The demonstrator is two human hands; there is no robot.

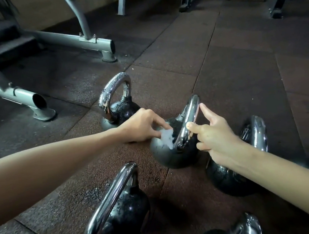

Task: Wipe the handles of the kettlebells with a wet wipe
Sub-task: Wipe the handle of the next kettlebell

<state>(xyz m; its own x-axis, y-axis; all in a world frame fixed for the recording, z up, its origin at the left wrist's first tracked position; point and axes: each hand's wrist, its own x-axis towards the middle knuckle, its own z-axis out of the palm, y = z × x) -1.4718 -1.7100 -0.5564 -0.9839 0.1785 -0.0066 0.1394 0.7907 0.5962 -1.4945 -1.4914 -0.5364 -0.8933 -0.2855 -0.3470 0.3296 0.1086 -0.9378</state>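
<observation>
Five black iron kettlebells with chrome handles stood on the dark rubber floor (241, 71). The nearest kettlebell (232, 231) was cut off by the bottom edge, and the right-side kettlebell (233, 177) was partly hidden behind the right forearm. The left grip (143, 127) pinched a crumpled white wet wipe (167, 139), blurred, against the middle kettlebell (172, 157) beside its handle's base. The right grip (217, 135) pinched that chrome handle (191, 114) between thumb and forefinger.

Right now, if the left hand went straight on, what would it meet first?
Probably the middle black kettlebell's shiny chrome handle, just beyond the white wet wipe the left hand pinches; depth is unclear.
</observation>
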